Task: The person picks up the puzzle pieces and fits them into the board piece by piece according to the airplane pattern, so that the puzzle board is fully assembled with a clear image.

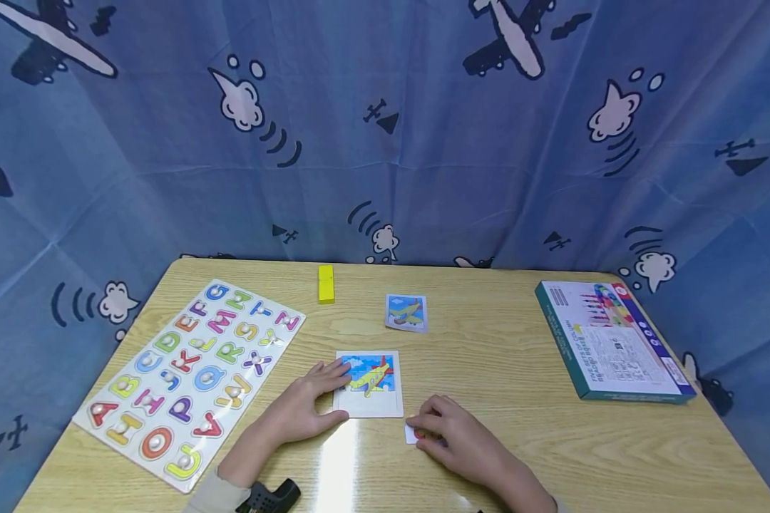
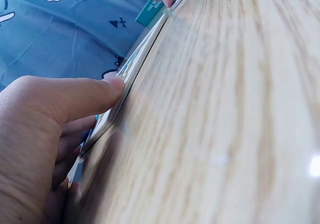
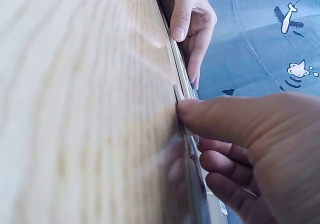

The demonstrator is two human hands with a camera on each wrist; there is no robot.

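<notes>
An airplane puzzle board (image 1: 375, 407) with a white border lies on the wooden table, its yellow plane on a blue sky. My left hand (image 1: 308, 402) rests at its left side, fingers fairly straight over the picture's edge and thumb touching the near left corner. Right of the board's near corner, my right hand (image 1: 455, 438) pinches a small white and red puzzle piece (image 1: 411, 434) between thumb and fingers, low over the table. In the right wrist view the thumb presses the edge of that thin piece (image 3: 177, 94); fingers hide most of it. Beyond the board lies a matching airplane picture card (image 1: 407, 313).
An alphabet peg board (image 1: 192, 370) covers the left side of the table. Near the back edge stands a yellow block (image 1: 326, 285). A flat boxed game (image 1: 616, 342) lies at the right. Behind the table hangs a blue airplane-print curtain (image 1: 385, 142).
</notes>
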